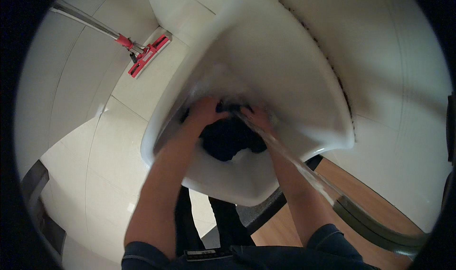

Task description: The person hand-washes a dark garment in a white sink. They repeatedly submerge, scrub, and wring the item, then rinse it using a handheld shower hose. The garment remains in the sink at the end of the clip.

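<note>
Both my hands are down inside a white ceramic basin (pixel 289 70), on a dark, wet-looking bundle of cloth (pixel 228 139). My left hand (pixel 206 109) grips the bundle's upper left part, with its fingers curled into the folds. On the upper right part, my right hand (pixel 256 119) has hold of the cloth, its fingers bent and partly blurred. A stream of water (pixel 294 158) runs from the tap (pixel 380 232) at lower right, over my right forearm and onto the cloth between my hands. The cloth's underside is hidden.
At upper left, a mop with a red head (pixel 149 56) rests on pale floor tiles. The basin stands against a pale wall (pixel 375 75), with a dark, spotted seam along its edge. A wood-coloured surface (pixel 275 227) lies below the basin at right.
</note>
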The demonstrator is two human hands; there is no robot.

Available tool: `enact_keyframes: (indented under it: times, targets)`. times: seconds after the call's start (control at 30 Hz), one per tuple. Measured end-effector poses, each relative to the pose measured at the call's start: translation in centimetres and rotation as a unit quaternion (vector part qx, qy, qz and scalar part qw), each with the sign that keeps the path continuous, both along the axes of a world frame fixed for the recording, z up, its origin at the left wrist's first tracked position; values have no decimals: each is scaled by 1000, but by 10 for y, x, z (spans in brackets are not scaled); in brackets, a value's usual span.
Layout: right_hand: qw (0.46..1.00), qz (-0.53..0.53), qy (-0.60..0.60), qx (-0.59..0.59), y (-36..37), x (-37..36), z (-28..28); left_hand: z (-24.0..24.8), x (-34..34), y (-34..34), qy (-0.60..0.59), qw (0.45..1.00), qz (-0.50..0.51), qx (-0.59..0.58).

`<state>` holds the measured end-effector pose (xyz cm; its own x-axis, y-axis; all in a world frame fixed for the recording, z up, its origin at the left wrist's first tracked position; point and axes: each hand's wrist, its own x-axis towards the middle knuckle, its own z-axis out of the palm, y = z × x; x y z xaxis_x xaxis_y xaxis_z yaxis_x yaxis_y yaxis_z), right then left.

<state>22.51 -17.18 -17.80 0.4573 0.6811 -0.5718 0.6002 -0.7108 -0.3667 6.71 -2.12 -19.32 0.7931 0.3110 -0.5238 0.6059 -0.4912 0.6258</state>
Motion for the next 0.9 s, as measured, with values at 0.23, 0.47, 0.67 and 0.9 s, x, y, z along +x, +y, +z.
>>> enact_keyframes:
  times: [0.23,0.47,0.67,0.9]
  targets:
    - [991,118,-63,10,-61,-121,80,78,-62,-41,77,959,-217,167]
    - [985,132,-107,-5,-12,-79,20,18,-18,-22,12,920,-311,238]
    - [984,55,-40,-165,61,-31,20,-9,4,-9,-81,974,-100,189]
    - [991,-115,75,-8,-12,10,13,2,-13,8,44,998,26,-47]
